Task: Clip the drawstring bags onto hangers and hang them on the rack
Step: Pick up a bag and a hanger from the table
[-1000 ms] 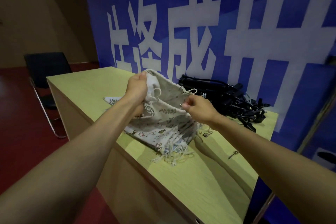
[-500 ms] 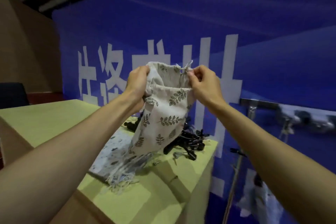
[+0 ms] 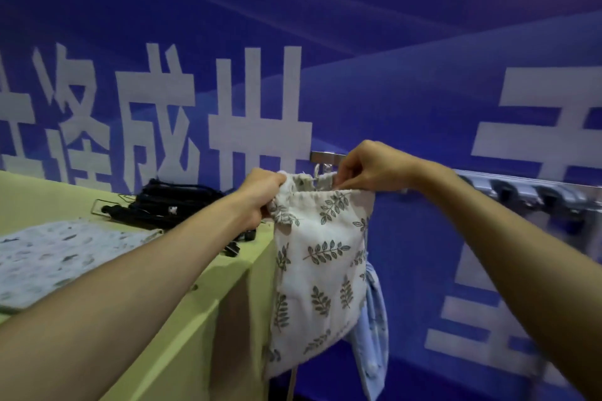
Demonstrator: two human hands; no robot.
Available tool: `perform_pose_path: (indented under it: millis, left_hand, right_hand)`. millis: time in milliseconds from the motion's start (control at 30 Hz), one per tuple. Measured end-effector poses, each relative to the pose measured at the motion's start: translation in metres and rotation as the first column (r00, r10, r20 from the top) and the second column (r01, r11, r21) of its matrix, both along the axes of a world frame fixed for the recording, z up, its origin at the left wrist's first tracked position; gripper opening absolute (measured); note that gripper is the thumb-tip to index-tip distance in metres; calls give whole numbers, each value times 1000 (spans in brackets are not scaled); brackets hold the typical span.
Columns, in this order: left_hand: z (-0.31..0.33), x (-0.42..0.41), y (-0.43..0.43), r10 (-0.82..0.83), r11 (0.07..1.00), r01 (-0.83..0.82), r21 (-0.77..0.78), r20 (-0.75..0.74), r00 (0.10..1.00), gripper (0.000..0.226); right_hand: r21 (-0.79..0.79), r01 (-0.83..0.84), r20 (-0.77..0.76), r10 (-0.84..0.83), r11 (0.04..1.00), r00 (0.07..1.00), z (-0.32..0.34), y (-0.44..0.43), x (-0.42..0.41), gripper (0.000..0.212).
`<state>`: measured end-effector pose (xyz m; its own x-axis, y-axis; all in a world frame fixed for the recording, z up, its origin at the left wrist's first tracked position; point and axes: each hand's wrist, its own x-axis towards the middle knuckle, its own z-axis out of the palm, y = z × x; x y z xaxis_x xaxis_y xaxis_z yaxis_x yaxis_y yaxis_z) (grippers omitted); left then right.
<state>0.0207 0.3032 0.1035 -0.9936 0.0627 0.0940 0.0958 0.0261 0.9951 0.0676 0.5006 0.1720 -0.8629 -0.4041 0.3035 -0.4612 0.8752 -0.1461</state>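
Blue banner [image 3: 391, 42] fills the background; table [image 3: 208, 296] at 8 o'clock. Rack rail [image 3: 482, 177] runs level toward 3 o'clock, just behind the hands. Leaf-print drawstring bag [image 3: 322, 270] hangs long axis vertical, past the table edge, free air below. Left hand [image 3: 260, 195] grips its left top corner; right hand [image 3: 368, 166] pinches the right rim, nearer the rail.
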Motion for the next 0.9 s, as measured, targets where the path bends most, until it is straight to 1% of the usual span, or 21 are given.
perform_pose_path:
  millis: [67, 167, 267, 333, 433, 533, 600, 700, 800, 900]
  left_hand:
    - [-15, -2, 10, -6, 999, 7, -36, 32, 999, 17]
    - [-31, -4, 17, 21, 998, -17, -60, 58, 998, 19]
    - [-40, -6, 19, 31, 998, -27, -55, 64, 997, 17]
    - [-44, -6, 17, 26, 997, -23, -68, 56, 998, 18]
    - [-51, -6, 13, 16, 992, -15, -122, 11, 1000, 17]
    - [-62, -3, 5, -43, 983, 31, -181, -63, 997, 16]
    - [-69, 2, -4, -76, 962, 44, -271, -108, 991, 18]
    - [-81, 2, -23, -78, 922, 17, -386, -145, 986, 21]
    - [-80, -1, -47, -116, 881, 36, -471, -142, 983, 22]
    - [-74, -10, -78, -122, 831, 22, -556, -144, 982, 28]
  right_hand:
    - [15, 8, 79, -9, 1000, 997, -7, 14, 1, 13]
    - [10, 13, 170, -15, 1000, 985, -13, 28, 6, 16]
    - [-37, 17, 178, -10, 999, 984, -15, 36, 6, 26]
    - [-99, 3, 167, 13, 995, 986, -18, 36, 4, 25]
    - [-171, -5, 189, 38, 985, 981, -27, 30, 1, 22]
    - [-148, 0, 277, 42, 989, 960, -38, 21, -8, 22]
    - [-140, 4, 310, 40, 990, 950, -44, 11, -17, 21]
    - [-133, -38, 300, 77, 990, 951, -52, -15, -32, 21]
    - [-90, -91, 242, 110, 992, 964, -57, -43, -46, 23]
    - [-84, -107, 196, 121, 991, 973, -62, -75, -67, 23]
